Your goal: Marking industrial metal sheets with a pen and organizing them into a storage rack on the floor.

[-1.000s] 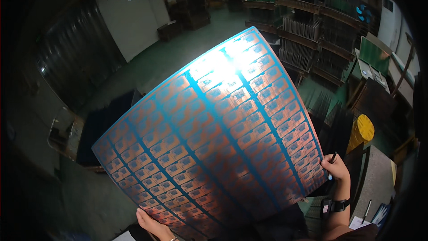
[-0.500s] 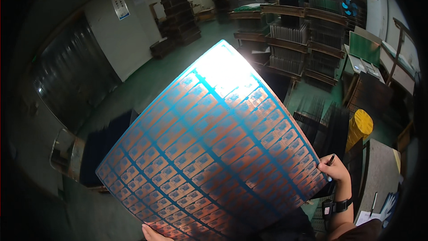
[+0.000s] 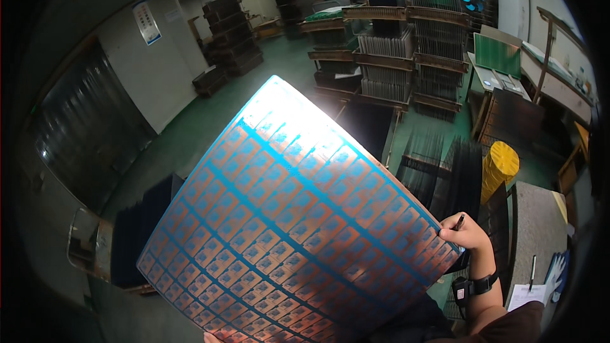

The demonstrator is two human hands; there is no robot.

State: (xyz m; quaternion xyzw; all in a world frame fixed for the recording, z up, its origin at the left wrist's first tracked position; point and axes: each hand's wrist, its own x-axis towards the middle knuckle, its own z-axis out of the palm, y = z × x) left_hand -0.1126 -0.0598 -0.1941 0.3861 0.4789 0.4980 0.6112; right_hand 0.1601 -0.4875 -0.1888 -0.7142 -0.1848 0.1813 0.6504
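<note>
A large thin copper-coloured circuit board panel (image 3: 273, 216) with a blue grid pattern is held up, tilted, in front of me. Bright light glares off its far corner. My right hand (image 3: 467, 232) grips the panel's right corner, thumb on the face, and a dark pen (image 3: 459, 221) sticks up from the same fingers. At the lower edge, only a bit of my left hand (image 3: 211, 338) shows by the panel's near-left rim; most of it is out of the picture or behind the panel. A dark band with a small box (image 3: 470, 288) is strapped on my right forearm.
Racks of upright panels (image 3: 384, 44) stand at the back. To my right are a grey table (image 3: 540, 228) with paper, a pen and a glove (image 3: 556, 276), and a yellow wrapped bundle (image 3: 501, 164). Dark stacked panels (image 3: 143, 228) stand at left, dark racked sheets (image 3: 438, 171) beyond my right hand.
The panel's far corner has swung left and down, and the glare on it has shifted. My view has turned slightly right. Less of my left hand shows now.
</note>
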